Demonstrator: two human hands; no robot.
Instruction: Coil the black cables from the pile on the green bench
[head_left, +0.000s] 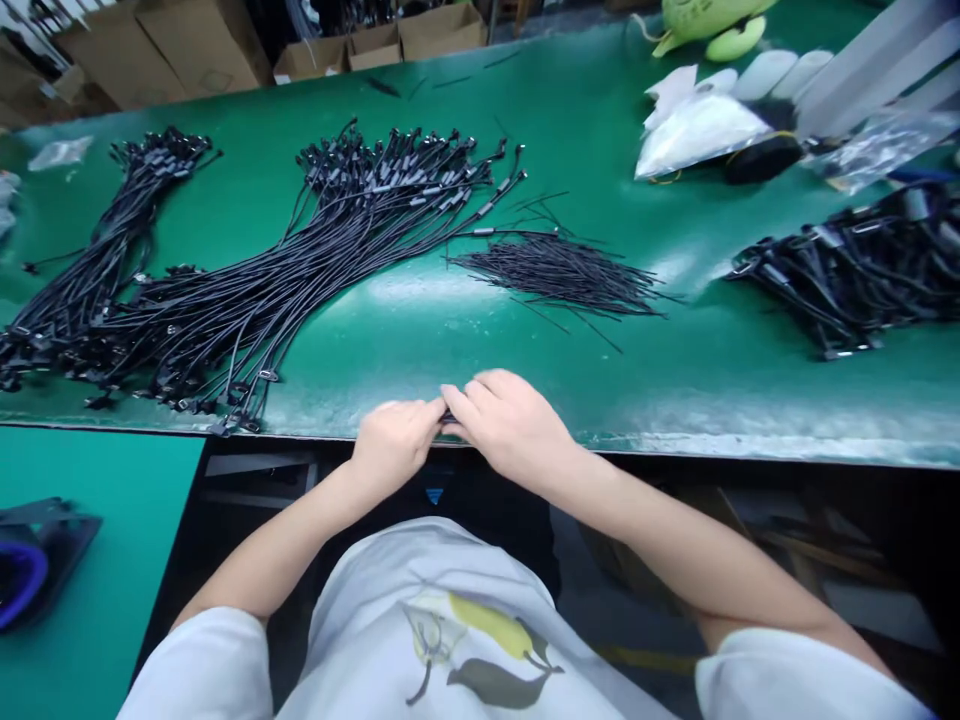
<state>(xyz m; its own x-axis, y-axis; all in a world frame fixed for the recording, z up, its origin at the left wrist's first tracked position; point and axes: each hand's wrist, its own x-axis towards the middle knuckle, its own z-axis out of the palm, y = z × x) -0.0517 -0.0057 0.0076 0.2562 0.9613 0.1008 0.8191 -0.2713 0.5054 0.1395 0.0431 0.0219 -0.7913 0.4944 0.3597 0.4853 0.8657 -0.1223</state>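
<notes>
My left hand (394, 440) and right hand (510, 425) are both curled almost shut, fingertips meeting over one small black piece (448, 416) at the near edge of the green table (465, 340). My fingers hide most of it. Only a dark sliver shows, so I can't tell exactly what it is. It seems to lie left-right along the edge, but its long axis is hard to judge. Both hands have hold of it, pinched between the fingertips.

Four bunches lie on the table, none touching my hands. Two long bunches of black cables with small connectors, a thinner one (112, 250) and a fatter one (300, 265), run diagonally, their lower ends meeting near the table's left side. A bunch of short thin black wires (562, 275) lies loosely, mostly left-right, nearer the middle. A thicker tangled bunch of black cables (847, 270) sits at the right side.

A white plastic bag (697, 125) and a green plush toy (712, 20) are at the table's far right corner. Cardboard boxes (202, 50) stand beyond the far edge. A teal surface (75, 600) sits below the near left edge, with a black and blue object (30, 565) on it.
</notes>
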